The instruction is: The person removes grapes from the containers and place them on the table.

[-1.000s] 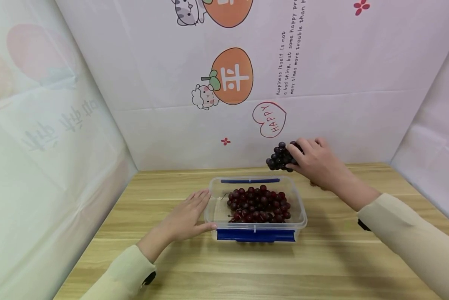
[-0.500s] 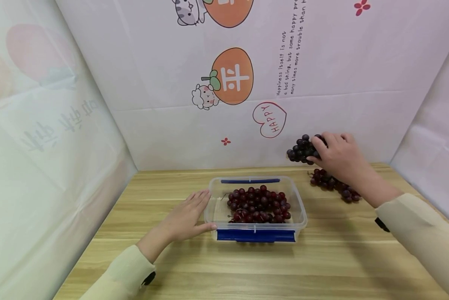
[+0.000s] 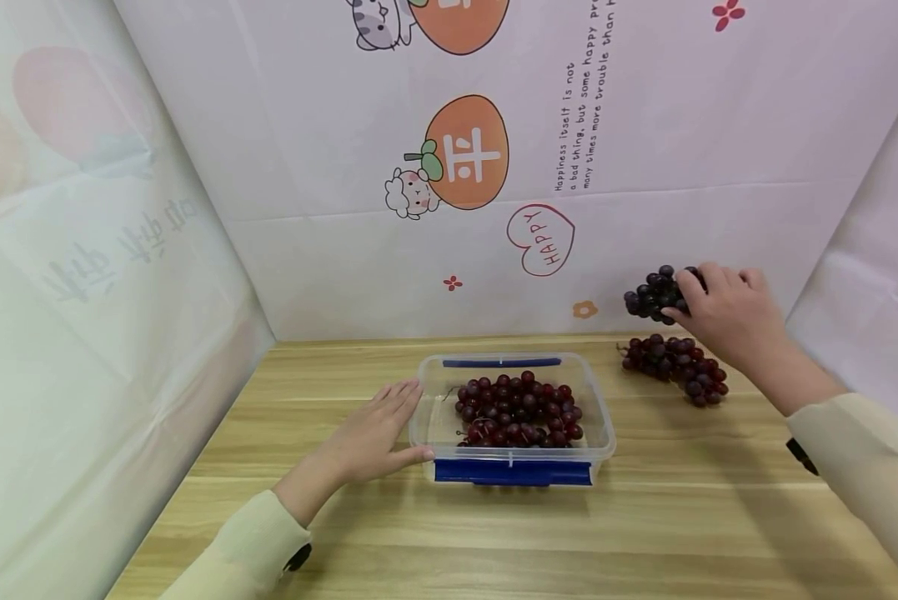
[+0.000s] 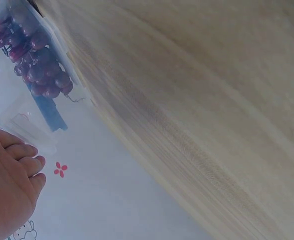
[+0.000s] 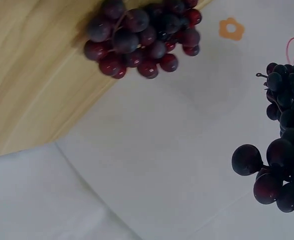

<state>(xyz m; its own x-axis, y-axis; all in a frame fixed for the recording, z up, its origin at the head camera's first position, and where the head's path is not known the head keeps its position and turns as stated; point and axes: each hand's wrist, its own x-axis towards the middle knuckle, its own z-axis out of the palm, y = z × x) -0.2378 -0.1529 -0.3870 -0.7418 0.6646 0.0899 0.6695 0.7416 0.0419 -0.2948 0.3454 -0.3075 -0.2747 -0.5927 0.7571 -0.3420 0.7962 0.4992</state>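
Hanging in the right hand [image 3: 737, 321], whose fingers curled round its right end, the dark grape bunch [image 3: 649, 297] was above the far right of the table [image 3: 509, 542]. It was probably light, floppy and easily bruised — best held loosely round its middle. A red bunch [image 3: 666, 360] lay below. The left hand [image 3: 369, 435], fingers extended, touched the left rim of the clear container [image 3: 554, 452] — red grapes [image 3: 519, 408] inside.

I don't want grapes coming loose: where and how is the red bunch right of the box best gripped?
I'd grip the red bunch around its middle from above, closing gently across its narrower width. It lies on the table, slanting from a thin stem at the back left toward the front right. The right hand holds a dark bunch, so probably empty that first.
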